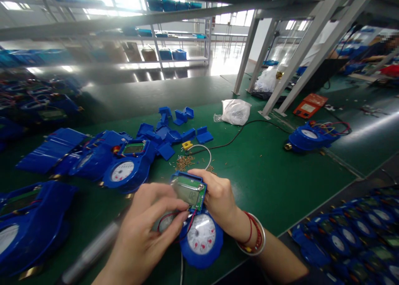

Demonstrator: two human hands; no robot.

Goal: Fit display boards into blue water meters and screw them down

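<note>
The blue meter [199,229] is over the near edge of the table, in front of the person. Its long axis runs away from the body, leaning a little left: the round dial [201,236] is nearest, facing up, and the green board [188,191] with its grey display sits at the far end. The right hand [220,195] is closed around the board's housing from the right. The left hand [149,218] comes in from the other side, thumb and forefinger almost meeting beside the red wires [190,223]; whether they pinch one, I can't tell.

The table [264,173] is green and slightly shiny. Beyond the meter lie a heap of brass screws [183,163], a yellow block [187,145] and scattered blue covers [162,133]; a white bag [236,111] slumps farther back. More meters [120,171] crowd the left, and others stand in rows [352,235] low on the right. Metal posts [288,60] rise from the table, with shelves [179,61] and bright windows [124,0] across the room.
</note>
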